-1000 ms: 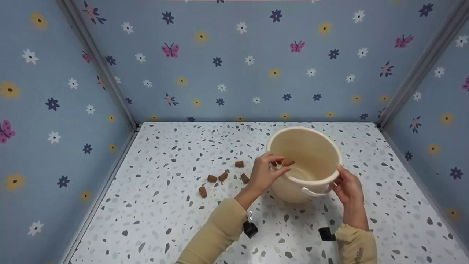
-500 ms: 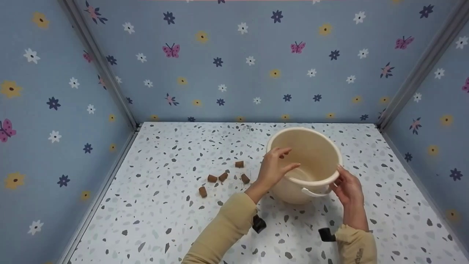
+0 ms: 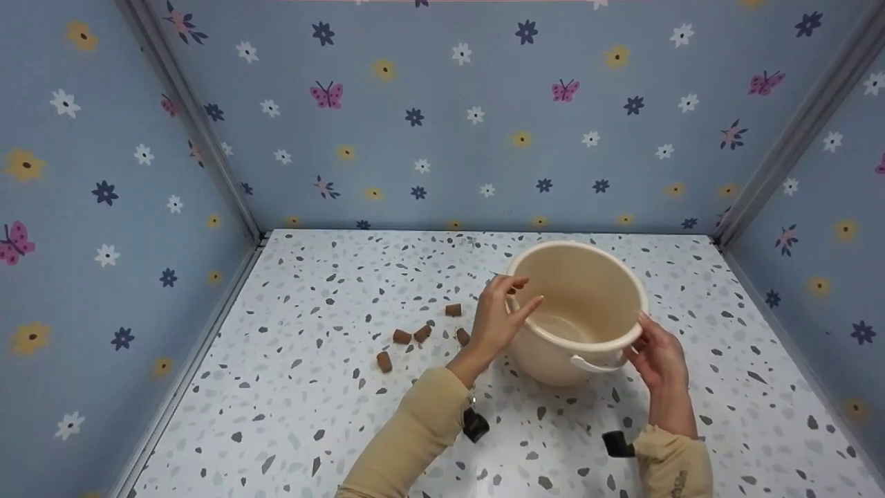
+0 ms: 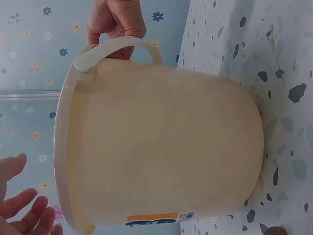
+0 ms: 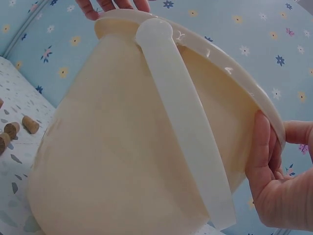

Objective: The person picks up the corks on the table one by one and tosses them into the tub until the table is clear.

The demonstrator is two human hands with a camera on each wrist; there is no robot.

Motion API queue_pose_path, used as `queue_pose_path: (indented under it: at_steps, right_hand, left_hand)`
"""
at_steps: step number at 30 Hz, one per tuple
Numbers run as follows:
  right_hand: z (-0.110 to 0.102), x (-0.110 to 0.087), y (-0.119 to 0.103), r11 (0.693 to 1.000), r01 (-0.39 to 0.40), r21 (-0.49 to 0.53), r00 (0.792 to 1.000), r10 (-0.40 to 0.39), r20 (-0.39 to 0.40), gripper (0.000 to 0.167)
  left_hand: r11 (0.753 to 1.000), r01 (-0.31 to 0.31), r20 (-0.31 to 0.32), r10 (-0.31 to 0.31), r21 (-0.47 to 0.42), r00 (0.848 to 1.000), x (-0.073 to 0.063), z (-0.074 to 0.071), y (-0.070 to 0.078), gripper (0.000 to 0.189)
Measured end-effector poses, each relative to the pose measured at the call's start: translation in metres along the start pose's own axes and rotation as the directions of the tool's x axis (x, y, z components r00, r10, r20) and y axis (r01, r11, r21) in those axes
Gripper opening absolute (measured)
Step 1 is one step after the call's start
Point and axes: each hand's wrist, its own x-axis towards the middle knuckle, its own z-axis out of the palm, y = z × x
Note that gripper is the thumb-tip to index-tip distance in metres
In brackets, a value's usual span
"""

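A cream plastic bucket (image 3: 560,363) with a pale handle (image 5: 188,127) stands on the speckled table. My right hand (image 3: 660,356) pinches the bucket's rim on the right side, thumb and fingers on either side of the lip, as the right wrist view shows. At the rim's left side is my left hand (image 3: 494,315), its fingers spread and holding nothing. Brown corks lie left of the bucket: one cork (image 3: 453,310) at the back, another cork (image 3: 462,337) near my left wrist, and several farther left. Part of the bucket's inside is hidden behind its near wall.
Two corks (image 3: 402,337) lie close together, with a lone cork (image 3: 384,362) nearer the front. Blue flowered panels (image 3: 442,138) close off the back and both sides of the table (image 3: 311,415). A black strap piece (image 3: 476,424) hangs at my left sleeve.
A second ago my left hand pinched a cork over the bucket. Its fingers then spread and the cork went out of sight; now the hand has drawn back left. My right hand stays put.
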Motion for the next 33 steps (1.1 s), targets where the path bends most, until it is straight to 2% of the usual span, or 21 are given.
queue_pose_path:
  at_steps: [9,17,33]
  right_hand:
    - [-0.001,0.001,0.0,1.0,-0.009,0.013,1.0,0.009,0.0,0.013]
    - [-0.001,0.001,0.002,1.0,0.017,-0.004,1.0,-0.017,0.008,0.013]
    - [-0.001,0.002,0.0,1.0,-0.011,0.005,1.0,0.011,-0.022,0.012]
  left_hand:
    - [1.0,0.02,-0.012,-0.02,0.012,1.0,-0.003,-0.012,-0.01,0.033]
    - [0.994,0.104,-0.009,-0.104,0.023,0.995,-0.011,-0.023,-0.024,0.035]
    - [0.991,0.131,-0.064,-0.131,0.007,0.989,-0.028,-0.039,-0.056,0.03]
